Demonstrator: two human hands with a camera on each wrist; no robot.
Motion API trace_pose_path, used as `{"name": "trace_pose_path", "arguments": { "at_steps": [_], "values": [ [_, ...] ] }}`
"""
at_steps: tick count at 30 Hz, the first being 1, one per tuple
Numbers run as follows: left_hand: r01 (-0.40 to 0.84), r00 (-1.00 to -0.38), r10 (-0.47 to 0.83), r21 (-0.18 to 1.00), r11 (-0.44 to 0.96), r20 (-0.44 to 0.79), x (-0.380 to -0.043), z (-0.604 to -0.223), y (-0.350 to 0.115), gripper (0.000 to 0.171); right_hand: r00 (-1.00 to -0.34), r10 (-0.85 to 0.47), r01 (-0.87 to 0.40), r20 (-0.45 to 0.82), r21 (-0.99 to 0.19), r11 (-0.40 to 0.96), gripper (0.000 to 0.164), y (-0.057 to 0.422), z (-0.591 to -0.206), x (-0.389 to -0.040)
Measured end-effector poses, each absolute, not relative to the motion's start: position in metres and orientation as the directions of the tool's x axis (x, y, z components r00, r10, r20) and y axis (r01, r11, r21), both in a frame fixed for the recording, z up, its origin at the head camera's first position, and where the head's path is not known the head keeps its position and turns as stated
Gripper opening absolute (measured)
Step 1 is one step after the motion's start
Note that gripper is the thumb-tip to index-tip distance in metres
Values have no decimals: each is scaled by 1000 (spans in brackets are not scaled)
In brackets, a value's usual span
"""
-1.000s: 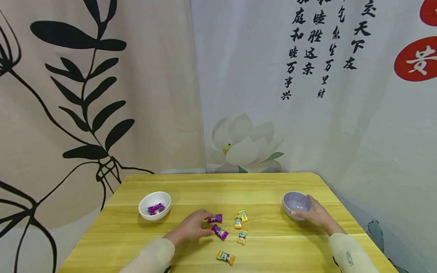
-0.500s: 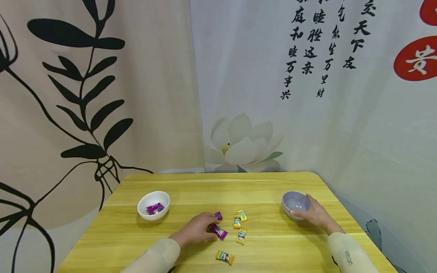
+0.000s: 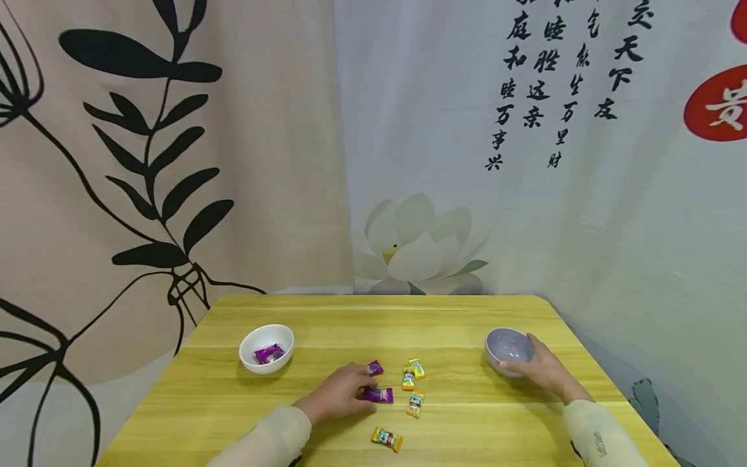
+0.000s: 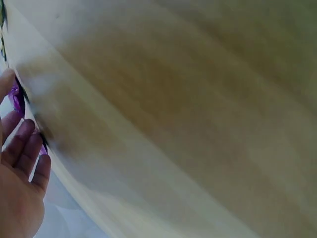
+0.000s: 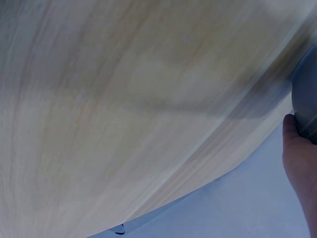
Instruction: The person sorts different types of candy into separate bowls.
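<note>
Bowl (image 3: 265, 368), white, stands leftmost, purple-wrapped sweets (image 3: 269, 354) inside. Left hand (image 3: 340, 394) flanks one purple candy (image 3: 382, 395) on the table (image 3: 467, 431); whether thumb and fingers pinch it cannot be told. Second purple candy (image 3: 376, 368) lies just beyond. Four yellow-wrapped candies (image 3: 415, 403) lie farther right. Right hand (image 3: 544, 368) grips the lavender bowl (image 3: 499, 364).

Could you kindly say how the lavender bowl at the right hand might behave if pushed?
The lavender bowl probably won't flex, given its even roundness. It may tip if pushed high, since it narrows downward. Nothing shows inside, so it might slide easily.
</note>
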State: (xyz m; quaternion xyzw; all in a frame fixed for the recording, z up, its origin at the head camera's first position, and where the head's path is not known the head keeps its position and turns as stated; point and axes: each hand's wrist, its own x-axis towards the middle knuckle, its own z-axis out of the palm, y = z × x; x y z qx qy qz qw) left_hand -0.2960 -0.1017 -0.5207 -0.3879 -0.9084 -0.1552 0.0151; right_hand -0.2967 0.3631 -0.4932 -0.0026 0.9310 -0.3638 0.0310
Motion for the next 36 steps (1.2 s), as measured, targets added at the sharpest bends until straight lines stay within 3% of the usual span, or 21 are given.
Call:
{"name": "trace_pose_path", "arguments": {
  "at_steps": [9, 22, 31, 36],
  "values": [
    [715, -699, 688, 221, 664, 193, -293, -521, -95, 28, -998, -30, 14, -51, -692, 722, 118, 367, -494, -295],
    [656, -754, 594, 288, 697, 281, -296, -519, -110, 23, -998, -28, 16, -52, -692, 722, 118, 365, -495, -295],
    [485, -851, 344, 346, 803, 396, -305, -503, -139, 19, -998, -21, 22, -53, -695, 719, 118, 362, -493, -294],
    [380, -874, 186, 394, 837, 449, -312, -487, -165, 17, -998, -18, 32, -64, -693, 720, 118, 362, -493, -294]
  ]
}}
